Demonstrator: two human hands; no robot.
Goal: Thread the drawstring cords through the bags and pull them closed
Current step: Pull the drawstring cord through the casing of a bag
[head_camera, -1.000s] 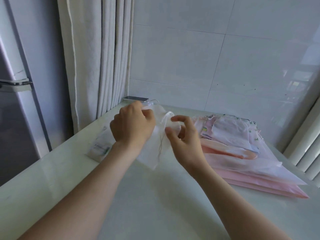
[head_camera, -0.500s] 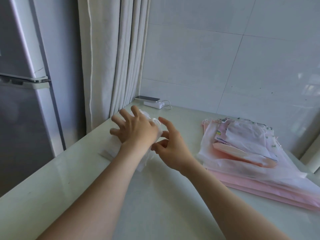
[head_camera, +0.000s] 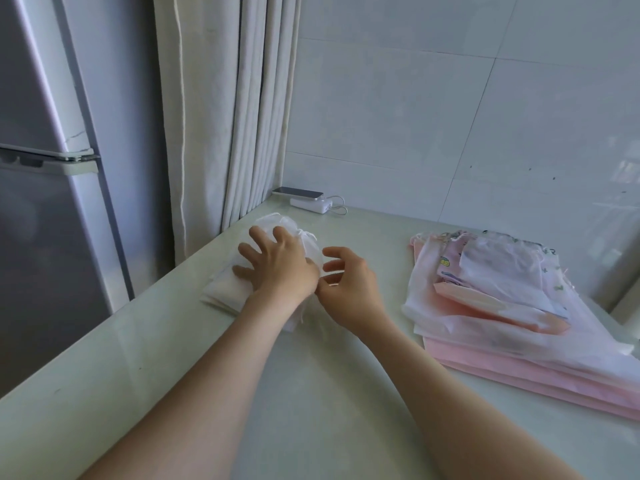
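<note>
Left grip: my left hand (head_camera: 280,268), fingers spread wide, presses the white bag (head_camera: 277,221).
Right grip: my right hand (head_camera: 349,285) beside it, loosely curled, empty.
Bag: on the surface (head_camera: 311,393) by the curtain (head_camera: 225,116).

A phone (head_camera: 298,193) lies on a white charger (head_camera: 311,204) near the curtain (head_camera: 225,116), fridge (head_camera: 41,202) at left.

A: What does the person wear on the arms?
B: The left forearm (head_camera: 207,375) and the right forearm (head_camera: 450,382) are bare, from the wrist down to the lower edge of the view.
A: And the hands?
B: The left hand (head_camera: 280,268) and the right hand (head_camera: 349,282) are bare also.
</note>
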